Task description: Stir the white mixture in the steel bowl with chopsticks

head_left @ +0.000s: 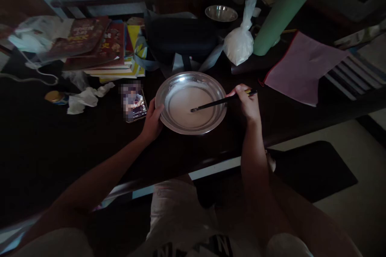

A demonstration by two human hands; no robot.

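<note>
A shiny metal basin [190,130] stands on the dark table before me, holding a pale, milky mixture [183,102]. My left hand [153,119] grips the basin's left rim, thumb on the inner edge. Between the fingers of my right hand [247,102] are dark chopsticks [215,103], slanting down to the left over the right rim. Their tips meet the mixture near the middle of the basin. A phone [139,106] with a lit screen lies just left of my left hand.
Behind the basin sit a black bag [182,38], a tied plastic bag of white powder [239,46] and a second metal bowl [221,13]. Stacked books [102,50], crumpled tissue [83,100] and a small jar [56,97] are leftward; a green cylinder [286,12] and pink pouch [301,66] rightward.
</note>
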